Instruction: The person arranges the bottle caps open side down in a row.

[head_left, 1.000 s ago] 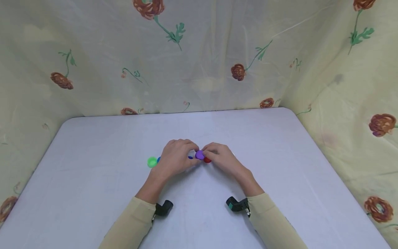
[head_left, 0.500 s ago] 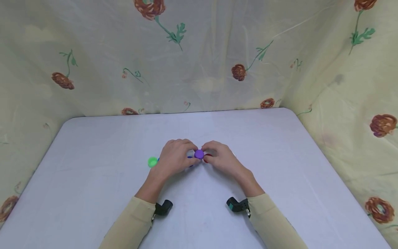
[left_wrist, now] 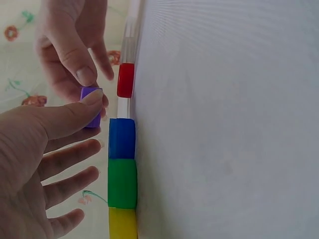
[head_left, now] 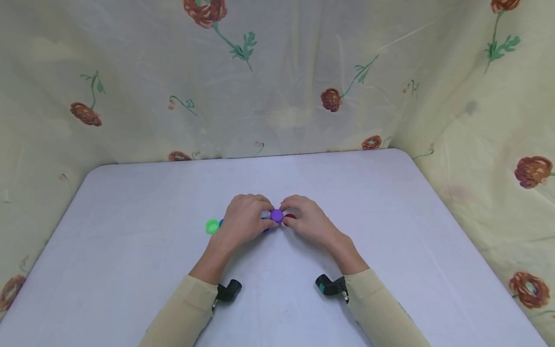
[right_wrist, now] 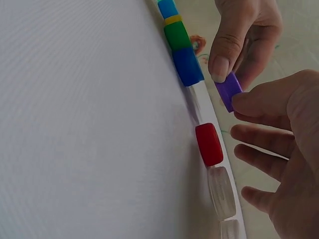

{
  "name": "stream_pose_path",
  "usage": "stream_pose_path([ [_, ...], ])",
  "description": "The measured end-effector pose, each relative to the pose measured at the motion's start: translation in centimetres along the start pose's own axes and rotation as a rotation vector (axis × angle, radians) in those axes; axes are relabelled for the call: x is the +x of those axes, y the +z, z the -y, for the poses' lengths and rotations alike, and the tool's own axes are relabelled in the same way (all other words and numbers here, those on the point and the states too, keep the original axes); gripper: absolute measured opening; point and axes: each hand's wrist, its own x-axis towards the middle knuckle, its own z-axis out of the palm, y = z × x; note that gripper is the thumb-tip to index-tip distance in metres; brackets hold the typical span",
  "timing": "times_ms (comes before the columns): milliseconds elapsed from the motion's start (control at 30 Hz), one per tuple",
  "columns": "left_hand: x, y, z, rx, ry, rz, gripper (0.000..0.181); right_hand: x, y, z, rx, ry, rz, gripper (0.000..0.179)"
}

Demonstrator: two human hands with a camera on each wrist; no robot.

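Observation:
Between my hands, a round purple cap point(head_left: 276, 216) is held above the table, its flat face up. Thumb and index finger of my left hand point(head_left: 244, 218) pinch it from one side; the other left fingers are spread in the left wrist view. My right hand point(head_left: 310, 220) pinches the opposite edge of the purple cap point(right_wrist: 230, 91) with thumb and index finger. Below stands a row of caps on the table: a red cap point(left_wrist: 125, 80), a blue cap point(left_wrist: 122, 138), a green cap point(left_wrist: 122, 183) and a yellow cap point(left_wrist: 123, 223). My hands hide much of this row in the head view.
A light green cap point(head_left: 212, 226) lies at the row's left end. Clear ribbed caps point(right_wrist: 222, 193) stand to the right of the red one. The white table point(head_left: 277, 299) meets a flowered curtain point(head_left: 277, 86) at the back and sides.
The purple cap was tilted a second ago and now lies level, shifted slightly left. My right fingers have shifted to its edge and cover more of the red cap.

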Motion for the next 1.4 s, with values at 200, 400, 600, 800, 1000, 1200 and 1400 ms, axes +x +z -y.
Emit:
stream_pose_path([
  [200,0.0,0.1,-0.1,0.012,-0.014,0.001,0.034,0.0,0.0,0.3,-0.054,-0.014,0.009,0.02],
  [400,0.0,0.3,-0.1,0.015,-0.031,-0.006,0.034,0.0,0.0,0.4,-0.083,-0.012,0.016,0.018],
  [600,0.0,0.4,-0.2,0.038,-0.05,0.01,0.034,0.2,0.2,0.2,-0.091,-0.014,0.039,0.016],
  [800,0.0,0.5,-0.4,0.043,-0.064,0.052,0.032,0.1,0.5,0.0,-0.068,0.004,0.059,0.015],
  [1000,0.1,0.6,-0.5,0.049,-0.079,0.085,0.031,0.1,0.5,0.0,-0.075,0.012,0.057,0.016],
  [1200,0.2,0.9,-0.7,0.07,-0.088,0.11,0.03,0.1,0.6,0.0,-0.092,0.024,0.053,0.016],
  [1400,0.2,0.9,-1.0,0.079,-0.111,0.133,0.031,0.0,0.9,-0.1,-0.14,0.038,0.053,0.018],
])
